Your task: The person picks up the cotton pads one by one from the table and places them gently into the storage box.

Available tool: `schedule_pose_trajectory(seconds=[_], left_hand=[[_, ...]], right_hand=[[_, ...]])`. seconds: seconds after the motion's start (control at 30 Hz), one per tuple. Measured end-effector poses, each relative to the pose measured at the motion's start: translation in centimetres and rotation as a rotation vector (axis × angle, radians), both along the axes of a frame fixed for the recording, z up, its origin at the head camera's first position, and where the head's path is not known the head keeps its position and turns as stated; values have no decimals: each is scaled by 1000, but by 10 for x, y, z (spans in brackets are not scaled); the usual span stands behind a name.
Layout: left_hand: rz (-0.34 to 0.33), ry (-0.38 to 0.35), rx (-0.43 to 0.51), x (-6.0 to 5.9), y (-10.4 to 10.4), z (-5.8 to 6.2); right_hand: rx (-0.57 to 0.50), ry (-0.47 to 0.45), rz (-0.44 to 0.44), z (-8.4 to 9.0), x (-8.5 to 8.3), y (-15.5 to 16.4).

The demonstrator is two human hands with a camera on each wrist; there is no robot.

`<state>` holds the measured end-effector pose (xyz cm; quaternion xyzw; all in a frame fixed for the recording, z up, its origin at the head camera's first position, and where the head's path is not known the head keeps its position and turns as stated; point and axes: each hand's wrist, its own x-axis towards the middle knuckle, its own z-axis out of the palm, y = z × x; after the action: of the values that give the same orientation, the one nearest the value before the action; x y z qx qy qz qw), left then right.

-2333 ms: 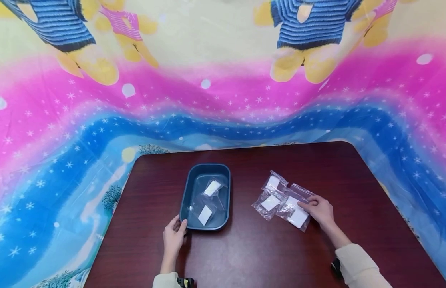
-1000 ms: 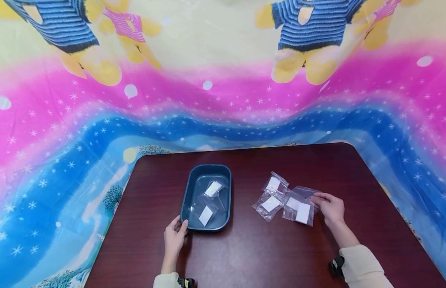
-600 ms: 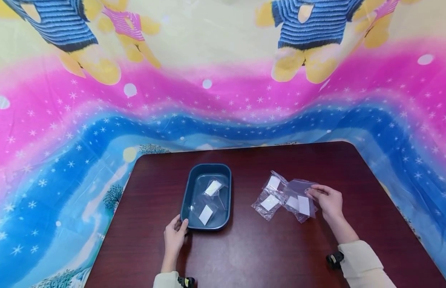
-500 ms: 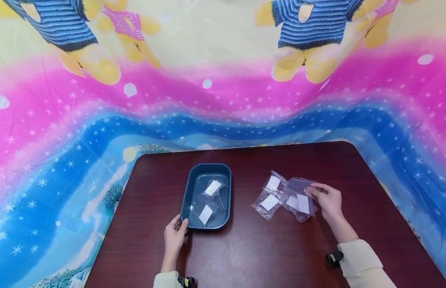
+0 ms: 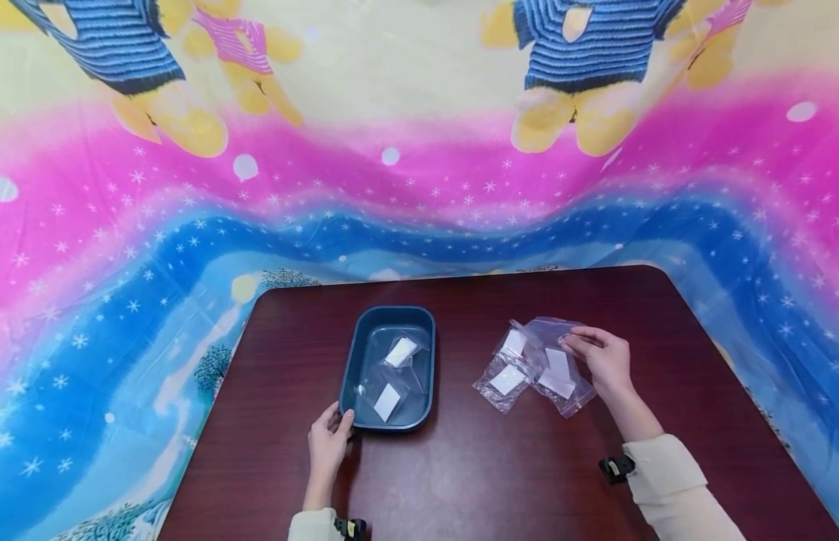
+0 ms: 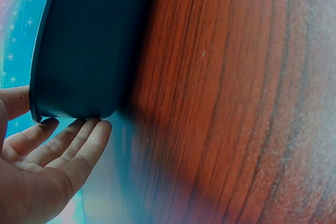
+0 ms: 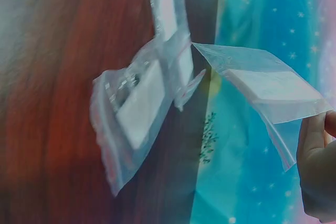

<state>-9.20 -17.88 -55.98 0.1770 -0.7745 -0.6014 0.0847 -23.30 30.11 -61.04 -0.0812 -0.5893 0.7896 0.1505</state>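
Note:
At the tray's near left corner, my left hand (image 5: pixel 327 442) grips the dark blue-green tray (image 5: pixel 347 376), thumb at the rim. The left wrist view shows its fingers (image 6: pixel 86 153) against the outer wall. Two clear bags with white pieces, one of them a near bag (image 5: pixel 387 403), lie inside the tray. My right hand (image 5: pixel 609 366) pinches the edge of a clear zip bag (image 7: pixel 278 85) holding a flat white piece; the bag is raised off the table. Several similar bags lie overlapping below and left of it, including a front bag (image 5: pixel 507 380).
The dark red-brown wooden table (image 5: pixel 446 488) has rounded far corners. A printed cloth (image 5: pixel 419 188) with bears and snowflakes hangs behind and beside it. Bare tabletop separates the tray from the bag pile.
My right hand has pinched one zip bag from the pile, lifted it, and moved it slightly left and away from me. The left hand and tray have stayed put.

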Motion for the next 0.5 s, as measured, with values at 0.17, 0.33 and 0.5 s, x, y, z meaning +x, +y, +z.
schedule_pose_trajectory(seconds=[0.17,0.33,0.5], left_hand=[[-3,-4,-2,0,0,1],[-7,-3,2,-1,-1,1],[-8,-4,2,-1,0,0]], right_hand=[[20,6,27,3,-7,-11],[19,-1,65,48,5,-43],[-21,-9,140,133,39,-89]])
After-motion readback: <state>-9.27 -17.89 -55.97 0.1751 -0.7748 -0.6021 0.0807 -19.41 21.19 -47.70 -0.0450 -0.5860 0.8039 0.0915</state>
